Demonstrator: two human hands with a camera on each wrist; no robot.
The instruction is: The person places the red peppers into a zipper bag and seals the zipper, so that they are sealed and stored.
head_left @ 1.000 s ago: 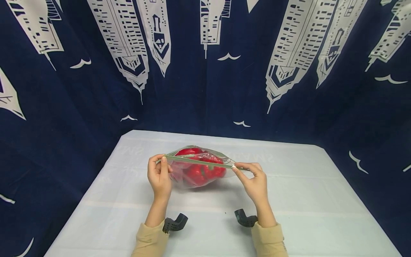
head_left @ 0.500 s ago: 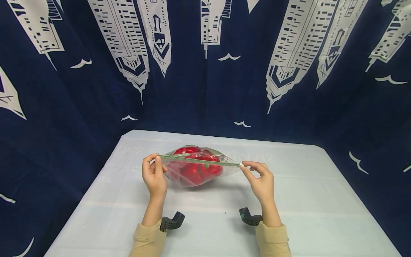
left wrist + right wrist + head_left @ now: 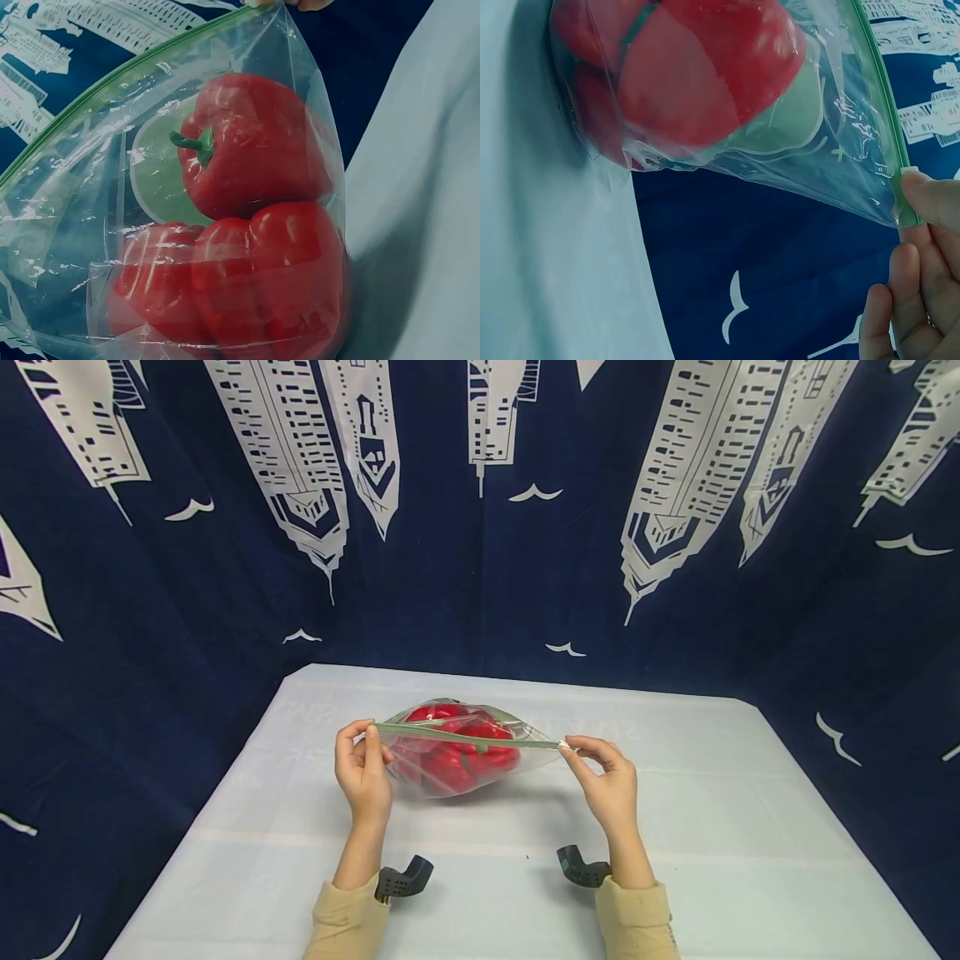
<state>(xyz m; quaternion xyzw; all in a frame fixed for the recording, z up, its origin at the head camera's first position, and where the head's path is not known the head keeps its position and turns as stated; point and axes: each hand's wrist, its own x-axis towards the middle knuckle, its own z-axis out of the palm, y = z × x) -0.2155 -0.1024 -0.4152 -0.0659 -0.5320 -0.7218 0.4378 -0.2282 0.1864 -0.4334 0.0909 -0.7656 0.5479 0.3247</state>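
A clear zip bag (image 3: 536, 763) with a green zip strip (image 3: 465, 737) along its mouth lies on its side over the table, mouth toward the person. Inside are red bell peppers (image 3: 255, 150) with green stems; a pale green patch is printed on the bag. My left hand (image 3: 365, 777) pinches the left end of the strip between thumb and forefinger. At the opposite end, my right hand (image 3: 611, 785) pinches a small white slider (image 3: 909, 171) on the strip, its other fingers loosely curled below. The strip is pulled nearly straight between both hands.
A white cloth covers the table (image 3: 750, 827), its back corners cut off. Behind and at both sides hangs a dark blue curtain (image 3: 480, 593) with white building prints. Each wrist carries a black camera mount (image 3: 405, 877) near a tan sleeve (image 3: 348, 918).
Since a second ago the hands have moved apart, left hand leftward and right hand rightward, with more of the strip showing between them. Over the last half second they have hardly shifted.
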